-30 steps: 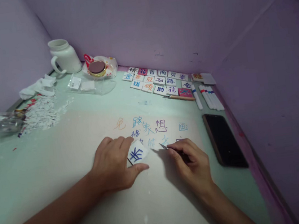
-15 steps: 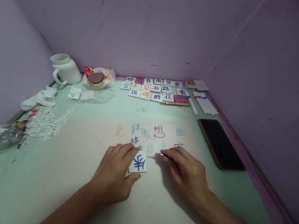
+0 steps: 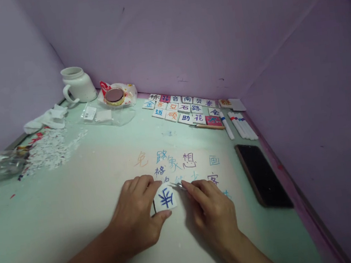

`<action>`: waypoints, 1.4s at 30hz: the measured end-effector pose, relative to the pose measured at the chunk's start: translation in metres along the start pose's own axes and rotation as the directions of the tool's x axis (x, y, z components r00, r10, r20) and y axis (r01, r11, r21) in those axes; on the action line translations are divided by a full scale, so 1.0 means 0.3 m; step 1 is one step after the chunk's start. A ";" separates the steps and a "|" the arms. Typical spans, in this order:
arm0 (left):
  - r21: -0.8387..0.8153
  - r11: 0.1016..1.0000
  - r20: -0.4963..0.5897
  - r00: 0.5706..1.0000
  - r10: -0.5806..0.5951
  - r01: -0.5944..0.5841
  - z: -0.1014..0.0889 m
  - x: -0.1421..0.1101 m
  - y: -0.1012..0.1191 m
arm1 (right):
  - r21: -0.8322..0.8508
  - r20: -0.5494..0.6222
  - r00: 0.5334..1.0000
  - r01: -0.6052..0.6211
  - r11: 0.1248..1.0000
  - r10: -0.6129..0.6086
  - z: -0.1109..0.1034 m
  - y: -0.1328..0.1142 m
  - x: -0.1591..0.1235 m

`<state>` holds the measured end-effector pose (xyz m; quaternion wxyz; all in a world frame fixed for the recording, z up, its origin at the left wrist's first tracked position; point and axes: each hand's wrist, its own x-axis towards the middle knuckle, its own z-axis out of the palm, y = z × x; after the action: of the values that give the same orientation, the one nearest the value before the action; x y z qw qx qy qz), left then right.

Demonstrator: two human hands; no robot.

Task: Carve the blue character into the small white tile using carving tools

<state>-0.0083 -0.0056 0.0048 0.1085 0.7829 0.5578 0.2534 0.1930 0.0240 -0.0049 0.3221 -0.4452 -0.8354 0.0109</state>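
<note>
Watching on the head feed. My landmark is the small white flat tile with a thick dark-blue character; it's at the near middle of the pale green tabletop, between the hands. Left hand is on the tile's left, thumb at the near edge, index finger at the far edge, pinching it. Right hand is just right of the tile, thumb and fingers pinching a slim metal-tipped cutting tool. Tip is at the tile's far right corner; I can't tell if it touches.

Just beyond the tile and to its right I see handwritten coloured characters on the surface. Further beyond, slightly right: rows of small square lettered tiles, mostly white, a few dark pink, with a thin wooden-handled tool along their near side. White coloured-band markers lie right of those rows. Black rectangular phone is well right of the tile. Far left beyond the tile: loose heap of white shavings, with a white handled jug behind it.
</note>
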 end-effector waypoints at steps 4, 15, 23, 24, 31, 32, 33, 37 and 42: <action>-0.010 1.000 -0.014 1.000 0.023 -0.023 -0.001 -0.008 -0.001 | 0.008 -0.029 1.000 -0.005 1.000 0.005 0.001 -0.008 -0.010; -0.065 0.998 -0.003 1.000 -0.015 0.014 0.005 -0.016 0.000 | 0.002 -0.054 0.998 -0.028 1.000 0.028 0.014 -0.029 -0.013; -0.136 0.990 0.023 0.999 0.033 -0.029 0.007 -0.019 -0.010 | 0.013 -0.031 0.998 -0.060 0.998 0.060 0.024 -0.032 -0.009; -0.138 0.990 0.023 0.999 0.037 -0.033 0.007 -0.019 -0.010 | 0.017 -0.031 0.998 -0.063 0.998 0.063 0.025 -0.032 -0.009; -0.160 0.987 0.024 0.999 0.032 -0.028 0.008 -0.017 -0.008 | 0.010 -0.070 0.997 -0.034 0.999 0.035 0.036 -0.031 -0.004; -0.165 0.986 0.030 0.999 0.030 -0.025 0.008 -0.016 -0.008 | 0.011 -0.074 0.997 -0.033 0.999 0.034 0.037 -0.031 -0.003; -0.169 0.985 0.036 0.999 0.031 -0.025 0.008 -0.015 -0.008 | 0.015 -0.073 0.997 -0.033 0.999 0.034 0.039 -0.030 -0.002; -0.176 0.984 0.042 0.999 0.033 -0.026 0.004 -0.009 -0.009 | 0.034 -0.072 0.997 -0.039 0.999 0.041 0.043 -0.030 0.001; -0.161 0.987 0.080 0.997 0.012 0.001 -0.002 -0.001 -0.003 | 0.017 -0.108 0.993 -0.050 0.999 0.051 0.052 -0.038 0.006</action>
<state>-0.0093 -0.0057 0.0047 0.1929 0.7827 0.5286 0.2660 0.1752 0.0228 -0.0129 0.3699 -0.4638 -0.8050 0.0009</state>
